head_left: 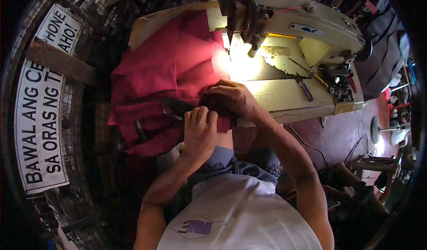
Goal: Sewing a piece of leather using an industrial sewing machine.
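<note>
A large piece of red cloth (155, 72) is spread over the left part of the sewing table and hangs down over its front edge. My left hand (200, 127) is closed on the cloth's near edge, its fingers curled. Just beyond it and to the right, my right hand (231, 97) pinches a bunched part of the same cloth. A dark strip (175, 106) lies on the cloth beside my left hand; I cannot make out its kind. The sewing machine (284, 9) stands past my hands, its lamp lighting the needle area and the cloth's right edge.
On the table's right side lie small snips (305, 90), a yellow-handled tool (319, 80) and a box of small dark parts (343, 89). A printed white sign (42, 125) hangs on wire mesh at left. Dark cloth (383, 49) is piled at right. A cable (311, 145) runs along the floor.
</note>
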### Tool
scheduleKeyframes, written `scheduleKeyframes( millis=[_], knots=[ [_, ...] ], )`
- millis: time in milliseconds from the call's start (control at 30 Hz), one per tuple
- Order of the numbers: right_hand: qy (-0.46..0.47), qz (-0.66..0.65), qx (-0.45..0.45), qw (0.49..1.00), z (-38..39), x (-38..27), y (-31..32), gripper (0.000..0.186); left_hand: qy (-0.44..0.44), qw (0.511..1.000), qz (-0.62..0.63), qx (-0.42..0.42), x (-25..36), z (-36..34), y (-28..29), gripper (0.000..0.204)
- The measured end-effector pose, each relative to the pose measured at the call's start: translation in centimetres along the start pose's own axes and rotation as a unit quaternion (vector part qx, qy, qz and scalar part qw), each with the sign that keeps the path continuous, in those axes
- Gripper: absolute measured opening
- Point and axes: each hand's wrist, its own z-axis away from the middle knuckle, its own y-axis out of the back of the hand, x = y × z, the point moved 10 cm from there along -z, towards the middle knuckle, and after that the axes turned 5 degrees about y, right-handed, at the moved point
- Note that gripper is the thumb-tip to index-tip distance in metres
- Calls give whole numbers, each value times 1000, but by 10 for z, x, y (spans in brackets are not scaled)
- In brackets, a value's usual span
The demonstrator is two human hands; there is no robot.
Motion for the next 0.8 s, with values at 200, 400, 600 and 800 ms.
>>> scheduleKeyframes(
  millis=[200, 400, 600, 800],
  knots=[
    [-45, -29, 1, 999, -2, 11, -7, 18, -25, 983, 169, -61, 0, 0, 24, 28],
    [-129, 19, -10, 991, -5, 37, -16, 17, -9, 988, 10, -153, -9, -14, 3, 15],
    [-70, 28, 20, 997, -5, 22, -12, 11, -22, 986, -133, -96, 1, -23, -16, 8],
    [-142, 12, 66, 988, 3, 26, -5, 14, 36, 993, -102, -54, -6, -16, -22, 6]
  ],
)
